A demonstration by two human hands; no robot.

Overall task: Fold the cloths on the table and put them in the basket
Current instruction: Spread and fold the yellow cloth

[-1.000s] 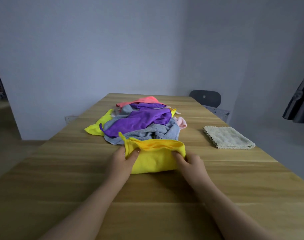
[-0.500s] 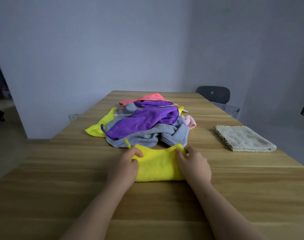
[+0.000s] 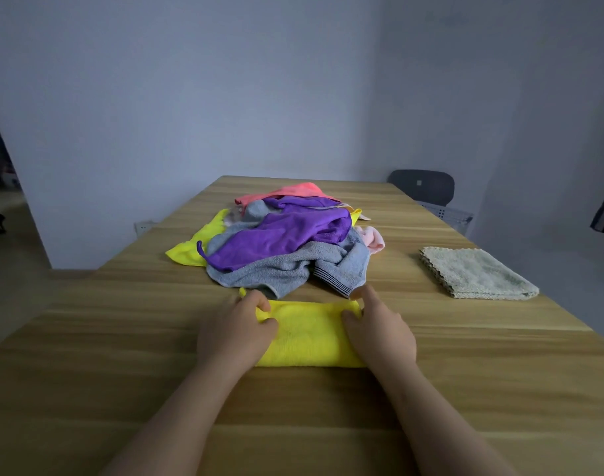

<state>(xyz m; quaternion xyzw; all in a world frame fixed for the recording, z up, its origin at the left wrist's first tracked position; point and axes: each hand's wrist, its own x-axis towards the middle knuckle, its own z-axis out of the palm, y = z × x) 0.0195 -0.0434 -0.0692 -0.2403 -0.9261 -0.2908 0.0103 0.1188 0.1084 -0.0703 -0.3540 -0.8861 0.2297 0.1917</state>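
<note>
The yellow cloth [image 3: 307,334] lies folded into a flat band on the table [image 3: 87,338] just in front of the person, its long axis running left to right across their body; the left hand [image 3: 235,333] sits on its left end and the right hand [image 3: 383,334] on its right end, so each is equally near and the cloth spans the gap between them; the left hand's fingers curl over the far left corner and pinch it; the right thumb lies on top of the cloth with the forefinger stretched along the right end, and whether that hand pinches or only presses I cannot tell; the next fold probably brings one end over the other along that axis; the unfolded pile [image 3: 286,245] lies just beyond, touching the cloth's far edge; a folded pale cloth [image 3: 475,273] rests well to the right; no basket is in view; no brand or writing can be read, only a small pale mark on the chair [image 3: 420,187] back.
</note>
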